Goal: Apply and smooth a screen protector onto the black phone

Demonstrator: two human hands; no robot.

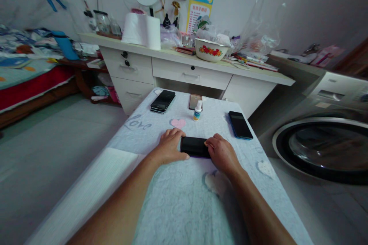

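Grasping the left end of a black phone (193,146) with the left grip (169,146), using thumb and fingers at its opposite long edges. Touching its right end with the curled fingers of the right grip (222,154) (cannot tell whether pinching anything small there). Lying flat and crosswise between both grips on the cloth-covered surface (172,199), showing a dark screen upward and a purplish near edge. Can see, beyond the phone, a small white-capped bottle (197,113) standing upright just in front of a brown phone (193,101). Can also see a stack of phones (163,100) at far left and a blue-edged phone (240,125) at right. Can make out a flowered bowl (211,51) and a paper roll (153,32) on the rear surface (169,54), plus a washing machine (324,95) off to the right.
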